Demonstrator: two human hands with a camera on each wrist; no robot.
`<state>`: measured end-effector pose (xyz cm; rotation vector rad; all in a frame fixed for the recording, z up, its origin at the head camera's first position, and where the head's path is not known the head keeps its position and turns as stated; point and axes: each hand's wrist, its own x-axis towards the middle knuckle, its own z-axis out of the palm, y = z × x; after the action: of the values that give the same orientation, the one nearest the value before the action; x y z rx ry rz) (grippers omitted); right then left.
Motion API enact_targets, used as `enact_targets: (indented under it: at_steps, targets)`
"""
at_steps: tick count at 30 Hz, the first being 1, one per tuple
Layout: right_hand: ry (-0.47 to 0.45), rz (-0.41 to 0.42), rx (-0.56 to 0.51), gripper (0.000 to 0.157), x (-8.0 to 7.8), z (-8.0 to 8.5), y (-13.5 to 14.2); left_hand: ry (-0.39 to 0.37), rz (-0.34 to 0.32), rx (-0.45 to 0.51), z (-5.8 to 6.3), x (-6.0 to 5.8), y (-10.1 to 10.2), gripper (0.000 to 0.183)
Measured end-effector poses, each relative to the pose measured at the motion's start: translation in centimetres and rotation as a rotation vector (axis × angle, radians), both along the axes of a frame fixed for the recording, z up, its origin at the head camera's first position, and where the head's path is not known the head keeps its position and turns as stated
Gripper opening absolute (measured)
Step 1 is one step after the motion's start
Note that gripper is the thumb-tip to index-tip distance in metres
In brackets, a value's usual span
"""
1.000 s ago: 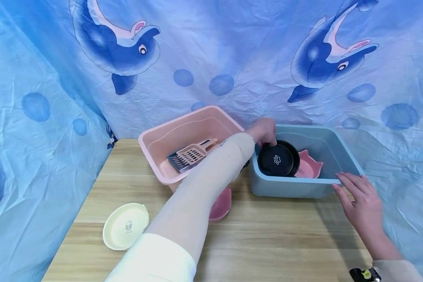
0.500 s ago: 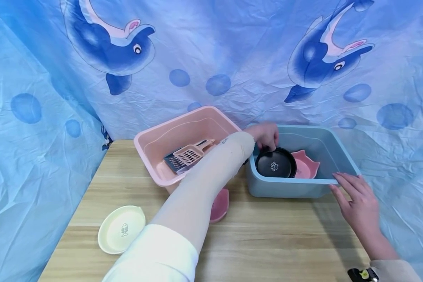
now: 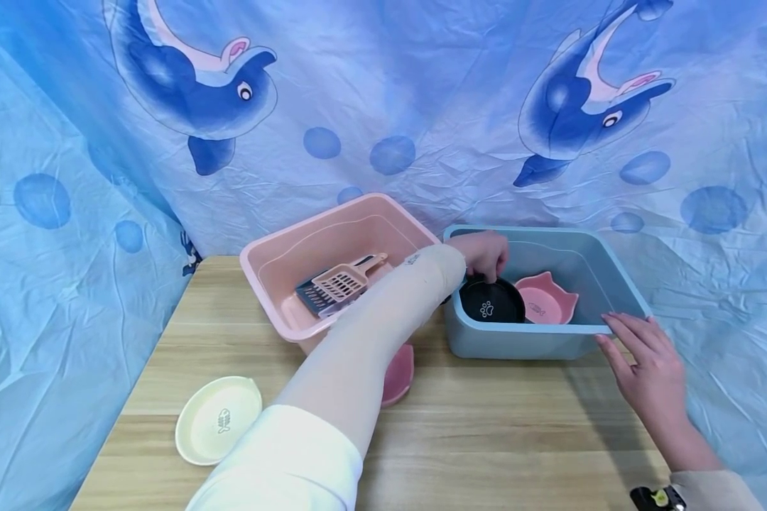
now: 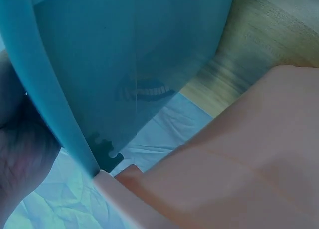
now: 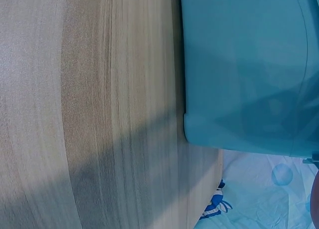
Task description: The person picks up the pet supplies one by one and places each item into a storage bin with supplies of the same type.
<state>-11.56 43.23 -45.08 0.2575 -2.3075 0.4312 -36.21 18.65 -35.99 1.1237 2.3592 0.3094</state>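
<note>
My left hand (image 3: 486, 254) reaches into the blue bin (image 3: 530, 341) and pinches the back rim of a black bowl (image 3: 500, 306) with a white paw print. The bowl sits low at the bin's left end, beside a pink cat-eared dish (image 3: 545, 298). At the bin's front right corner, the fairly straight fingers of my right hand (image 3: 653, 365) rest over the rim, with the thumb by the outer wall. In the left wrist view, the bin wall (image 4: 124, 49) hides my left fingertips and the bowl. The right wrist view shows the bin's outside (image 5: 239, 79).
A pink bin (image 3: 265, 284) stands left of the blue one, holding a peach slotted scoop (image 3: 341, 282) and a dark grid-patterned piece (image 3: 308, 292). A pale yellow dish (image 3: 207, 426) lies front left on the table (image 3: 486, 440). My left forearm partly covers another pink dish (image 3: 399, 376).
The black bowl has gone lower and slightly left in the blue bin with my left hand, uncovering more of the pink cat-eared dish. My right hand stays at the corner.
</note>
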Motion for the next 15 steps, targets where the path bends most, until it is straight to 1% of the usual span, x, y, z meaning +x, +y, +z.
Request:
enact_targets:
  at_steps: [3,9,15]
  targets:
    - [0.020,0.003,-0.005,0.070,0.0,-0.1,0.0,0.006,0.006,-0.025,-0.3,0.0,0.5,0.012]
    - [0.038,0.013,-0.012,0.069,0.0,-0.1,-0.1,0.010,0.000,-0.110,-1.7,-0.9,2.0,0.013]
    - [0.003,0.002,0.003,0.073,0.0,-0.1,0.1,0.027,-0.012,-0.152,-2.4,-1.6,2.8,0.014]
